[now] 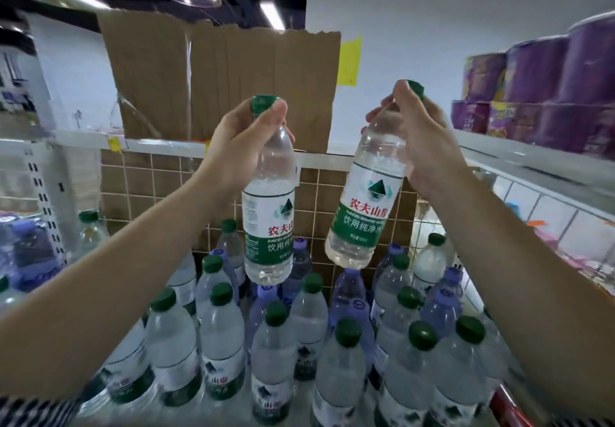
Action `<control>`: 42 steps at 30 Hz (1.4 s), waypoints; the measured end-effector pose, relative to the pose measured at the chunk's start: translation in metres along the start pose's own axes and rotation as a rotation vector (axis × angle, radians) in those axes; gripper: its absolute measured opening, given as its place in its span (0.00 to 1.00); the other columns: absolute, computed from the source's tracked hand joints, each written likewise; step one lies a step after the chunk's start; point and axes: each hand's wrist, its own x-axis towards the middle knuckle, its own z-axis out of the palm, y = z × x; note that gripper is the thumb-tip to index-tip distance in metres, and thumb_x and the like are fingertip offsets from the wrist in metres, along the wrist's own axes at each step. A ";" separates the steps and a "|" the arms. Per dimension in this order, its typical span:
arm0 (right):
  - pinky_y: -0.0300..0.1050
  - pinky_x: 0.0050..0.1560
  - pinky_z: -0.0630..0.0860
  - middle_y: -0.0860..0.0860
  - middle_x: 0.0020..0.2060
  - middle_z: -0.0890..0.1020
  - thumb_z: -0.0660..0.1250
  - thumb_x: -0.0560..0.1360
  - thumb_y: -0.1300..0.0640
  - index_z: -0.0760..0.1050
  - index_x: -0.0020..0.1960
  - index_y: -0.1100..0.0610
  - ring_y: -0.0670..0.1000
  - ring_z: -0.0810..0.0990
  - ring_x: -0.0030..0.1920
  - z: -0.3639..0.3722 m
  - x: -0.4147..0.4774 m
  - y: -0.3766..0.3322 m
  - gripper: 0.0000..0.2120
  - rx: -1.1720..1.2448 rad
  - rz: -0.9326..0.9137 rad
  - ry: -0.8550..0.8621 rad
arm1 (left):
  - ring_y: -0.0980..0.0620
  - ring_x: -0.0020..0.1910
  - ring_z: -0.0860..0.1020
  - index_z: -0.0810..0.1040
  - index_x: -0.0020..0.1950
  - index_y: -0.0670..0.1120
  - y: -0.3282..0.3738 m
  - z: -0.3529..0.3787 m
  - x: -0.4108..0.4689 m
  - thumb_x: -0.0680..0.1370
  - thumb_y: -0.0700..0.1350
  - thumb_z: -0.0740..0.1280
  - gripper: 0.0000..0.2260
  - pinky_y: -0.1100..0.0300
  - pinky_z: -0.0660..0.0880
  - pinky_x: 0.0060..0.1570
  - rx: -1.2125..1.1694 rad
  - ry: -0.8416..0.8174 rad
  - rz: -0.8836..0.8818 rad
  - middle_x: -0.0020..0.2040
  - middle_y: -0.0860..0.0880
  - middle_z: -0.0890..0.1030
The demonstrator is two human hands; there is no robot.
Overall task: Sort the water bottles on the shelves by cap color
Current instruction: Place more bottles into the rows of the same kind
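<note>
My left hand (244, 137) grips the neck of a green-capped water bottle (269, 217) and holds it upright in the air above the shelf. My right hand (422, 140) grips the neck of a second green-capped bottle (366, 200), which hangs tilted with its base swung left. Both bottles carry green and white labels. Below them the shelf (299, 393) holds several green-capped bottles (342, 370) mixed with several blue-capped, bluish bottles (442, 307) toward the back and right.
A cardboard sheet (219, 84) stands on the upper shelf (156, 145) behind the hands. Purple packages (545, 94) are stacked on the right-hand upper shelf. More bottles (30, 257) stand in the left bay beyond a white upright. A wire grid backs the shelf.
</note>
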 end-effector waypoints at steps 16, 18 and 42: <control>0.54 0.44 0.82 0.60 0.40 0.83 0.64 0.78 0.45 0.79 0.45 0.54 0.57 0.83 0.38 0.066 -0.196 0.039 0.13 0.039 0.073 -0.401 | 0.50 0.39 0.84 0.80 0.43 0.52 0.041 -0.012 -0.237 0.76 0.58 0.65 0.11 0.65 0.78 0.37 0.171 0.322 -0.166 0.43 0.48 0.84; 0.48 0.40 0.82 0.58 0.41 0.83 0.64 0.79 0.48 0.78 0.47 0.56 0.54 0.84 0.37 0.087 -0.228 0.058 0.12 0.067 0.097 -0.441 | 0.47 0.40 0.83 0.79 0.47 0.46 0.034 -0.027 -0.274 0.77 0.57 0.63 0.15 0.64 0.78 0.38 0.243 0.376 -0.203 0.44 0.43 0.83; 0.41 0.44 0.75 0.45 0.37 0.82 0.66 0.77 0.46 0.78 0.45 0.47 0.46 0.80 0.39 0.525 -0.397 0.161 0.06 0.226 0.229 -0.694 | 0.53 0.38 0.75 0.77 0.46 0.46 0.030 -0.431 -0.459 0.79 0.52 0.62 0.11 0.58 0.71 0.42 0.552 0.733 -0.318 0.38 0.48 0.79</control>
